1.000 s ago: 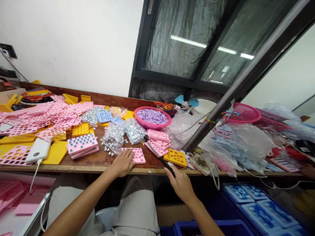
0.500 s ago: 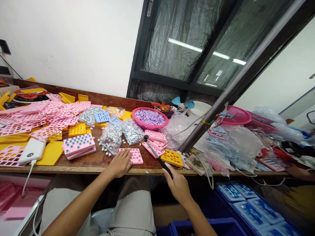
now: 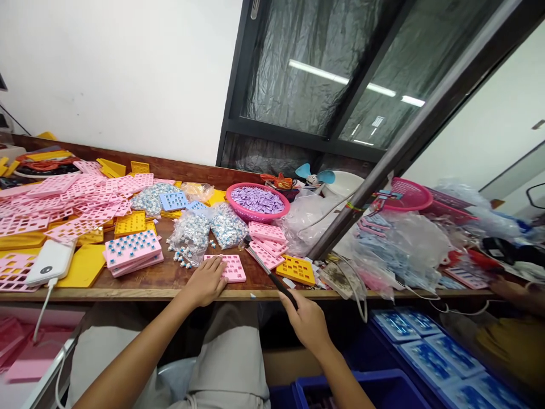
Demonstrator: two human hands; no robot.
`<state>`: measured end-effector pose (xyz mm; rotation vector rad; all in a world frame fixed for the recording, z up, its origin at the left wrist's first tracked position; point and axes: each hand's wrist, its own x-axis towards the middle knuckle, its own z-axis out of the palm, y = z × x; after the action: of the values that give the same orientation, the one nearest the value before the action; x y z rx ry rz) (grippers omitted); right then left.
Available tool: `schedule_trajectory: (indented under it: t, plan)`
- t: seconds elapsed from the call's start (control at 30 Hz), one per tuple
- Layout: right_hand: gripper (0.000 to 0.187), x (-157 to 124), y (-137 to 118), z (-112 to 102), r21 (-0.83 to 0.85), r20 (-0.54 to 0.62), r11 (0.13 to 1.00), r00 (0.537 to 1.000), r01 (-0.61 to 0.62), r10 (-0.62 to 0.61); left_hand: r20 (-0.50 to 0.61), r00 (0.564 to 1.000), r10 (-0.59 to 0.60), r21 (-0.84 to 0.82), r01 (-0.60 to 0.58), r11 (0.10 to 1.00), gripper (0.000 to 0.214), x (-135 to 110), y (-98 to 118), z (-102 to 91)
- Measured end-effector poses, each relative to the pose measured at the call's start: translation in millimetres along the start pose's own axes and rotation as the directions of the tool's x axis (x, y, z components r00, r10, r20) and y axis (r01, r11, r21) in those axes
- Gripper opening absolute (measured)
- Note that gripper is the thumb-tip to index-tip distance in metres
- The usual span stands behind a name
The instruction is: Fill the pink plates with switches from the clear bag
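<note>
My left hand (image 3: 206, 282) lies with its fingers flat across the left part of a pink plate with square holes (image 3: 235, 269) near the table's front edge. My right hand (image 3: 307, 324) is closed around the black handle of a small hammer (image 3: 264, 266). Its blurred dark head is raised to the right of the plate, by a stack of pink plates (image 3: 264, 250). Clear bags of small white and blue pieces (image 3: 190, 236) stand behind my left hand. To its left, a stacked pink plate (image 3: 133, 250) carries rows of blue pieces.
A pink basket (image 3: 238, 215) of purple pieces stands at the back. A yellow holed plate (image 3: 296, 269) lies right of the hammer. A white power bank (image 3: 50, 262) with a cable is at the left. A slanting metal pole (image 3: 361, 196) rises at the right. Another person's arm (image 3: 517, 292) shows far right.
The hammer's head has swung slightly to the left and is blurred. My left hand stays on the pink plate. The whole view has shifted a little.
</note>
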<state>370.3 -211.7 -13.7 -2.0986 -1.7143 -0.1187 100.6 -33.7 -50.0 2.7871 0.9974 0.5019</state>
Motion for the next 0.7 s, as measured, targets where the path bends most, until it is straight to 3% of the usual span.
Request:
schedule_trajectory:
  t: [0.07,0.2,0.37,0.43,0.57,0.7]
  plan:
    - [0.049,-5,2,-3,0.041,-0.035,0.999,0.999,0.006,-0.004,0.002,1.0,-0.002,0.0,0.002,1.0,0.061,0,0,0.3]
    - [0.051,-18,10,-3,-0.063,0.042,0.998,0.999,-0.01,0.012,0.001,1.0,-0.013,-0.003,0.013,1.0,0.061,0,0,2.2]
    - [0.054,-28,7,-9,-0.013,0.034,1.0,0.999,-0.001,0.001,0.004,1.0,-0.016,-0.005,0.016,1.0,0.06,1,1,1.6]
    - [0.053,-31,4,-16,0.045,0.039,0.999,0.999,-0.009,0.007,0.001,1.0,-0.018,-0.003,0.018,1.0,0.059,1,2,0.5]
    - [0.048,-41,4,-28,0.23,-0.077,0.973,0.996,-0.022,0.04,-0.004,1.0,-0.026,-0.001,0.026,1.0,0.06,2,2,-0.4]
    - [0.049,-55,10,-24,0.063,0.028,0.998,1.0,-0.009,0.007,-0.008,0.999,-0.032,-0.006,0.032,0.999,0.059,2,4,1.7]
